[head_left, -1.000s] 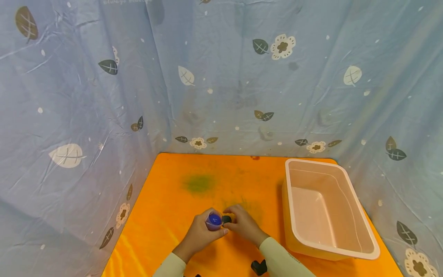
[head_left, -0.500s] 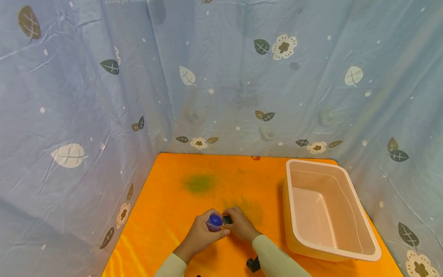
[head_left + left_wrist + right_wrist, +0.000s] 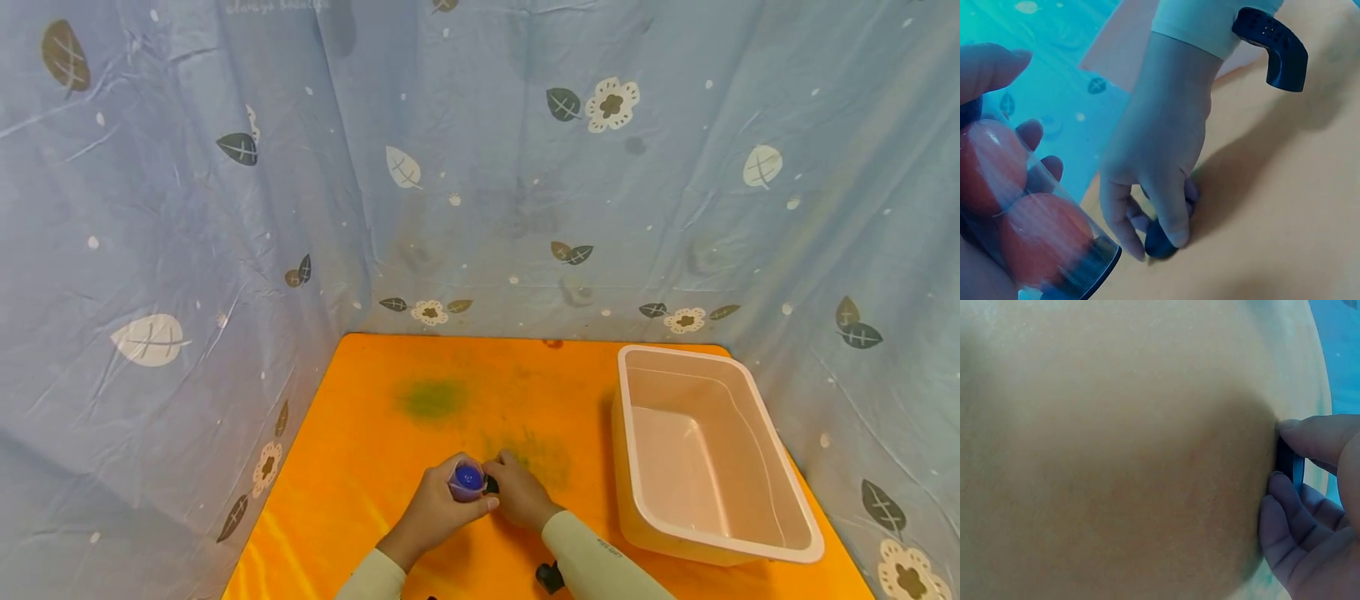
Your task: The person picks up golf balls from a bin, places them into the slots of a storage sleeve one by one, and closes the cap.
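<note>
In the head view my left hand [image 3: 429,518] grips a clear tube with its open top facing up, and a blue ball [image 3: 469,477] shows inside. Two orange-red balls [image 3: 1046,236] sit lower in the tube [image 3: 1067,199] in the left wrist view, above its black bottom end. Beside it, my right hand [image 3: 522,497] pinches a small round black cap [image 3: 1159,244] between thumb and fingers, down at the table surface. From the right wrist view the black cap [image 3: 1289,461] appears edge-on, partly hidden by the fingers.
A pale pink plastic tub [image 3: 633,458] stands on the right of the orange tabletop [image 3: 360,400]. Patterned blue curtain [image 3: 480,208] encloses the back and sides. A black wrist-worn device [image 3: 550,577] sits by my right sleeve.
My right thumb and fingers have closed in on the black cap, and the right forearm has shifted slightly left. My left hand with the tube stays almost still.
</note>
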{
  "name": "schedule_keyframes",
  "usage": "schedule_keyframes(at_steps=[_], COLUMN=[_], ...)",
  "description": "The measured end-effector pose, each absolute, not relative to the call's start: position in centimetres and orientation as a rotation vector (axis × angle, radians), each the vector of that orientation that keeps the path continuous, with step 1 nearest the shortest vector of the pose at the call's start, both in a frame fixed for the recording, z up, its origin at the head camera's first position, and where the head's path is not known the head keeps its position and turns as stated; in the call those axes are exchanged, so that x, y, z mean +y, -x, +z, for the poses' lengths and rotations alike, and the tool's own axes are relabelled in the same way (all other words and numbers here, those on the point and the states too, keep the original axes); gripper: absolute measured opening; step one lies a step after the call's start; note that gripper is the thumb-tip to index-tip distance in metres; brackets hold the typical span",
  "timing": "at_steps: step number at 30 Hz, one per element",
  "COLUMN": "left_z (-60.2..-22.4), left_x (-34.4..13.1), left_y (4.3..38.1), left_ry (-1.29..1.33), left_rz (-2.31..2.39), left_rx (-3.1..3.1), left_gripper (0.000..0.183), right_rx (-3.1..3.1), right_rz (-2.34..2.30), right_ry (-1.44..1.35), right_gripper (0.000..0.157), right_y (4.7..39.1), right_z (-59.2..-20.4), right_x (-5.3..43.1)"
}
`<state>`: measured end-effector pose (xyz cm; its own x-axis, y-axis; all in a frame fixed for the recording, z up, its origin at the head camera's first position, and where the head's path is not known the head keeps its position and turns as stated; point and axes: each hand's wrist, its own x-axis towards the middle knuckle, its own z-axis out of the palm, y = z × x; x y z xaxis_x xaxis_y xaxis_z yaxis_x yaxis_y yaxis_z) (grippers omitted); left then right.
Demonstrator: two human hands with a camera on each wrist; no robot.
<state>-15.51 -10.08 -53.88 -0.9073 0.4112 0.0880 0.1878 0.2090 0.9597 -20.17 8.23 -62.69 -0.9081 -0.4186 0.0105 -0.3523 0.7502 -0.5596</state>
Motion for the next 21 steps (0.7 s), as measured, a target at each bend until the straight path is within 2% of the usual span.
schedule_keyframes(at_steps=[7,21], left_z=[-54.0,-53.7], left_x=[-9.8,-9.4], left_y=[15.6,15.4], left_ry=[-0.592,-0.603], left_rz=[1.780,1.785], left_rx=[2.276,2.272], left_gripper=[0.037,0.036], right_rx=[2.833,2.770], right_rz=[-0.954,-1.192], right_ry=[0.576,0.513], right_gripper=[0.034,0.038], right_y=[19.8,19.1], right_z=[-62.0,-59.0], right_x=[9.1,11.5])
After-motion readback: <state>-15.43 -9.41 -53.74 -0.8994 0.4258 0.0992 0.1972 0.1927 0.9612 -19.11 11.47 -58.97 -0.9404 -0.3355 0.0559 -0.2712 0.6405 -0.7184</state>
